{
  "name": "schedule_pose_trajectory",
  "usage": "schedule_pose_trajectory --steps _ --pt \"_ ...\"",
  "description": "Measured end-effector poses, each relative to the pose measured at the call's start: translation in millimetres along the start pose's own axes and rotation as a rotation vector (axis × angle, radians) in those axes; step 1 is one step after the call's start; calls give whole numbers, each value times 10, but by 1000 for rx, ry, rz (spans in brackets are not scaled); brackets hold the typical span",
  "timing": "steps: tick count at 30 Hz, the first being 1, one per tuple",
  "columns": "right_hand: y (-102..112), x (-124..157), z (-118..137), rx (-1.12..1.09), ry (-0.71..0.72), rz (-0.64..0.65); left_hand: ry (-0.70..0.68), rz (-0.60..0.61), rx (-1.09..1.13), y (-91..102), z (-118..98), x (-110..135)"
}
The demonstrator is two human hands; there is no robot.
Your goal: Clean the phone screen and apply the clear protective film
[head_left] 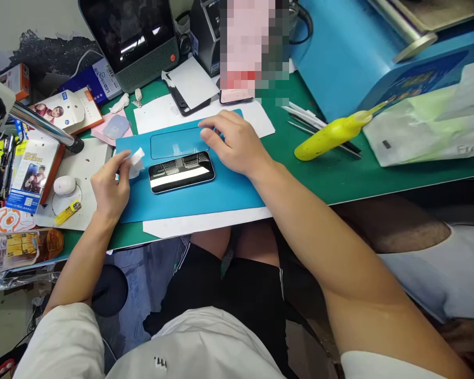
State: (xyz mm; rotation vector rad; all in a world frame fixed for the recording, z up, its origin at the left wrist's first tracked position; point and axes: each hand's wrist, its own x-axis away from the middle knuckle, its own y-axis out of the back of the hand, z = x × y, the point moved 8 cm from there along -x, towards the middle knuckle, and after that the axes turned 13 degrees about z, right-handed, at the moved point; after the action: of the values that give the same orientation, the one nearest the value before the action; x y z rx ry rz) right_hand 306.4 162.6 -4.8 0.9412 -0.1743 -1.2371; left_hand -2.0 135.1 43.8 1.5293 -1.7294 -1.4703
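Note:
My left hand point(111, 185) pinches a crumpled white tissue point(136, 162) at the left side of the blue mat point(189, 202). A black-faced smartphone point(181, 172) lies on the mat between my hands, its glossy screen reflecting light. Just behind it is a clear, dark-edged glass screen protector point(164, 145), lying flat. My right hand point(232, 141) is over the protector's right end, with thumb and index finger apart. Whether its fingertips touch the glass, I cannot tell.
A yellow squeeze bottle point(327, 139) lies at right before a blue machine point(335, 58). Behind the mat, a dark phone point(181, 97) lies partly under white paper. Boxes point(33, 176), a yellow lighter point(68, 212) and a drink bottle point(23, 250) crowd the left. Another person's leg point(403, 223) is at right.

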Motion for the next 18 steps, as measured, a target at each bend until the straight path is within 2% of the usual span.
schedule_pose_trajectory --steps 5,8,13,15,18 --pt "-94 4 188 9 122 150 -79 -58 12 36 -72 8" --pt "-111 23 212 0 147 139 -87 -59 44 -19 -94 24" --pt "-107 48 159 -12 101 103 -105 20 79 -178 -195 77" --pt "-112 48 138 -12 59 118 -153 109 69 -244 -290 107" --pt "-111 40 139 -15 23 136 -336 361 60 -405 -494 177"
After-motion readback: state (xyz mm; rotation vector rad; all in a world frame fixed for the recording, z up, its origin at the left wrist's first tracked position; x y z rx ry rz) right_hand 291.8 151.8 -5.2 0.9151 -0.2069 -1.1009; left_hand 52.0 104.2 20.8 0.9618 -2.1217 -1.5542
